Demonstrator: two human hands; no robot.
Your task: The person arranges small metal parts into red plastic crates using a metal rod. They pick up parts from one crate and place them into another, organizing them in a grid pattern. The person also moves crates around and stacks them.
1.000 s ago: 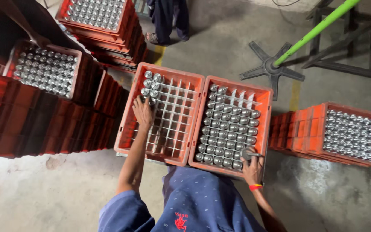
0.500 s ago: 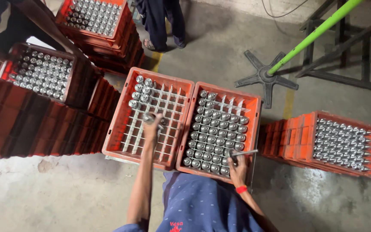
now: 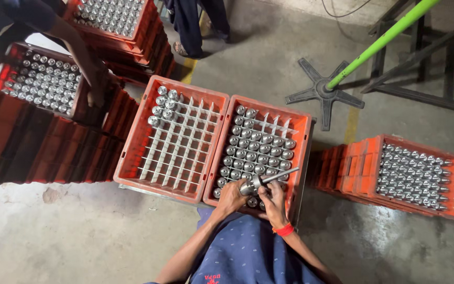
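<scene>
Concrete floor (image 3: 290, 47) surrounds two orange crates; over the right crate (image 3: 305, 152), your left hand (image 3: 230, 195) grips a metal part (image 3: 249, 187) while your right hand (image 3: 272, 200) grips a rod (image 3: 279, 175).

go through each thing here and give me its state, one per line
left hand: gripping a metal cylinder
right hand: holding a metal rod against the cylinder
left crate: mostly empty, a few cylinders in its far corner
right crate: nearly full of upright cylinders
far right crate: full, on a stack
green pole: leaning, foot on a star-shaped base
</scene>
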